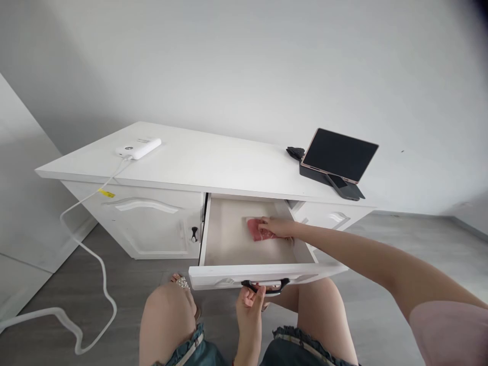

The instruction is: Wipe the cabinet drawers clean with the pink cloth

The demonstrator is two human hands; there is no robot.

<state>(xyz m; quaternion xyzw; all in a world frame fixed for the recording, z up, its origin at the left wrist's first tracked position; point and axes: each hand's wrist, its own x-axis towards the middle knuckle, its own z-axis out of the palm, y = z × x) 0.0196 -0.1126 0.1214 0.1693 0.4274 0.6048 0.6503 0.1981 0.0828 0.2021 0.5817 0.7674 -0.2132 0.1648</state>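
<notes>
A white drawer stands pulled out from the cabinet, its inside pale. My left hand is below its front, fingers closed around the black-ended drawer handle. Reaching in from the right, my right hand is inside the drawer with its fingers curled over a flat red piece with pale edges. That piece lies against the drawer bottom and looks like a folded cloth, though its kind is not certain. Part of it is hidden under the fingers.
On the white cabinet top, a white device sits at left, its white cable trailing to the floor. A tablet leans on a dark stand at right, beside a phone-like dark slab. My knees flank the drawer front.
</notes>
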